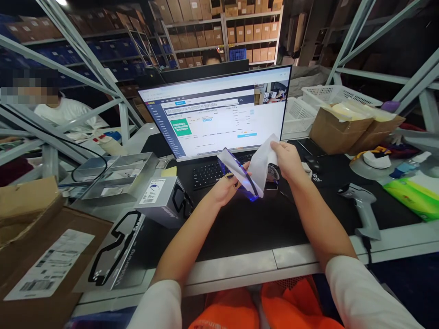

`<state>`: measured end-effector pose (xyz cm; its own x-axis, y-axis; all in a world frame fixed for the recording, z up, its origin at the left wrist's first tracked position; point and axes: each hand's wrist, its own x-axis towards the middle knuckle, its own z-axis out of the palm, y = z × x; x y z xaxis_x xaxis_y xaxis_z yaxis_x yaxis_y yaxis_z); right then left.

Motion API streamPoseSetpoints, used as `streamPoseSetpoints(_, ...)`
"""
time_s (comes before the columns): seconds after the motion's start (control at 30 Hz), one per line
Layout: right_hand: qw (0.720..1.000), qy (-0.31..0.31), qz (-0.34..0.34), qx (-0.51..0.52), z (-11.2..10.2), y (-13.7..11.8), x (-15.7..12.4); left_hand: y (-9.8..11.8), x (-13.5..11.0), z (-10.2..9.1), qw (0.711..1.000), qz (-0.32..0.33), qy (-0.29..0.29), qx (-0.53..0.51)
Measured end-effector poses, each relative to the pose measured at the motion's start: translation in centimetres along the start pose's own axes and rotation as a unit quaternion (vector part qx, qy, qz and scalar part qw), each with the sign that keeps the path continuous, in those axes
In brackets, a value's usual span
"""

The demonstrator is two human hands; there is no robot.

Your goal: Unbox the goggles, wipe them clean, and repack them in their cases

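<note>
My left hand (227,186) is closed on a pair of dark glasses with blue-tinted lenses (244,179), held above the black desk mat (247,224). A white wrapping sheet (262,164) covers part of the glasses. My right hand (287,160) pinches the top of that sheet. Both hands hover in front of the keyboard (209,173) and the lit monitor (219,112). A grey glasses box (164,201) lies to the left of my left hand.
A flat glasses package (113,251) and a brown carton with a label (41,265) lie at front left. A metal tray (120,176) sits behind them. A grey barcode scanner (363,210), cardboard boxes (343,128) and white baskets (329,96) stand right. Another person (65,109) sits far left.
</note>
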<state>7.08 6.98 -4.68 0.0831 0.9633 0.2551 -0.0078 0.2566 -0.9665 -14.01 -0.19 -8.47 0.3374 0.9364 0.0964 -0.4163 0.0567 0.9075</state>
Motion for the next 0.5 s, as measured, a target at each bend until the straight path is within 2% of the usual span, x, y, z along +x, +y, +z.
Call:
streamPoseSetpoints(0.13,0.979,-0.009,0.053,0.196,0.5,0.0,0.4,-0.6,0.4,-1.0,0.999,-0.017,0.041,-0.014)
streamPoseSetpoints(0.23,0.968,-0.028,0.087,0.234,0.3,0.3,0.9,-0.6,0.3,-2.3,0.997,-0.069,0.009,-0.036)
streamPoseSetpoints(0.33,0.985,-0.038,0.087,0.146,-0.5,1.0,1.7,-0.4,-0.1,-3.0,0.993,-0.095,-0.028,-0.058)
streamPoseSetpoints(0.4,0.998,-0.037,0.055,0.019,-1.4,1.2,1.9,0.0,-0.1,-2.8,0.994,-0.085,-0.009,-0.069)
streamPoseSetpoints(0.47,0.992,0.021,-0.039,-0.117,-2.3,0.5,1.6,0.6,-0.1,-2.3,0.993,-0.076,0.041,-0.083)
streamPoseSetpoints(0.5,0.978,0.062,-0.104,-0.172,-2.7,-0.1,1.1,0.9,0.0,-2.0,0.991,-0.071,0.070,-0.094)
